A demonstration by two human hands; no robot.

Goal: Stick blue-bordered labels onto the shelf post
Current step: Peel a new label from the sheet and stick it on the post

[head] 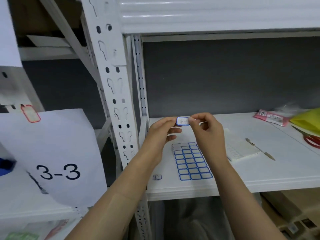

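White shelf (242, 181): both hands (183, 130) pinch blue-bordered label (182, 121) (faintly scribbled).

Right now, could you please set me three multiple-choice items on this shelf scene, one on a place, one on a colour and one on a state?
1. Where does the label sheet lie?
A. on the white shelf board
B. on the floor
C. hung on the shelf post

2. What colour is the border of the label stuck on the paper at the left, the red-bordered label?
A. green
B. red
C. black

3. How is the single blue-bordered label held?
A. lying loose on the shelf
B. pressed onto the post
C. pinched between the left hand and the right hand

Answers: 1 A, the sheet rests flat on the board under the hands; 2 B, its outline is red; 3 C, fingers of both hands grip its ends above the board.
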